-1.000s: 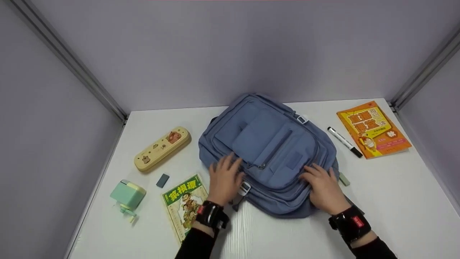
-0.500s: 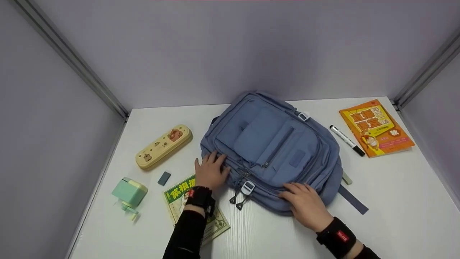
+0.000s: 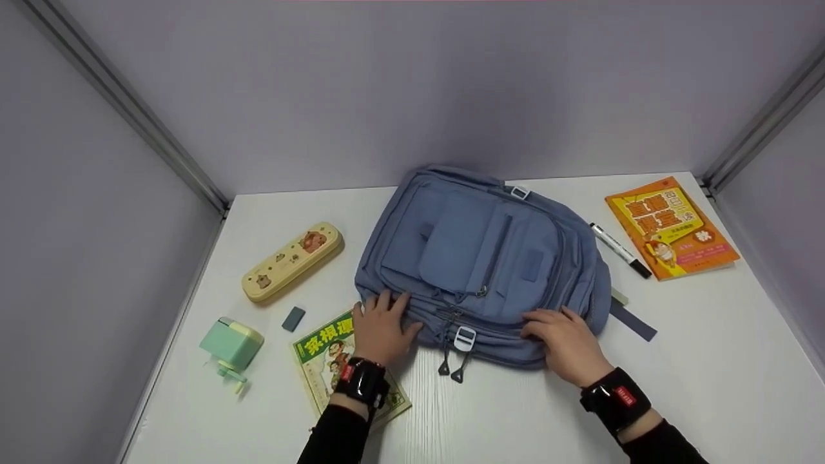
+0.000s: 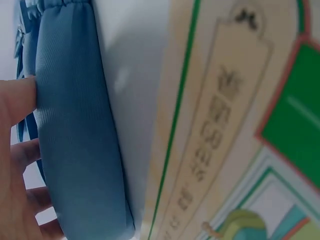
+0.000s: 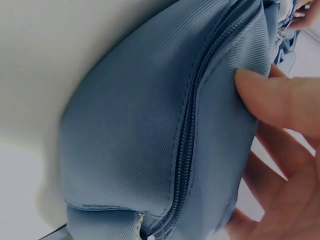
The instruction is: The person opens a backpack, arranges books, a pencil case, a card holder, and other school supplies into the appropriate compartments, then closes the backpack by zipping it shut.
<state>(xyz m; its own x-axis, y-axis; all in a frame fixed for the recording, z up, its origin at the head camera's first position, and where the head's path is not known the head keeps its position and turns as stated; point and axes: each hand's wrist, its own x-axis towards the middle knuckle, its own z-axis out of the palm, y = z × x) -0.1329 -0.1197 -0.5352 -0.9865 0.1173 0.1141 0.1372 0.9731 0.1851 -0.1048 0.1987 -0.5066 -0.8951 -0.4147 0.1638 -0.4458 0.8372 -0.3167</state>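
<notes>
A blue backpack [image 3: 464,251] lies on the white table with its front pockets facing up. My left hand [image 3: 385,328] grips its lower left edge, fingers over the front and thumb against the side; the left wrist view shows this side panel [image 4: 77,120] close up. At the lower right edge, my right hand [image 3: 570,341] holds the fabric. In the right wrist view the thumb presses beside a zipper [image 5: 187,135], with the fingers on the far side of the edge. Between the hands hang a white buckle [image 3: 465,339] and two dark zipper pulls [image 3: 457,375].
A green-and-cream book [image 3: 325,361] lies partly under the left forearm. Further left are a yellow pencil case [image 3: 292,263], a dark eraser [image 3: 294,318] and a mint pencil sharpener [image 3: 232,343]. A marker [image 3: 621,250] and an orange book [image 3: 672,229] lie at right.
The backpack has turned counterclockwise, its top moving left and its lower right side moving away. Both hands have shifted along its lower edge; the right first moved left, then back right.
</notes>
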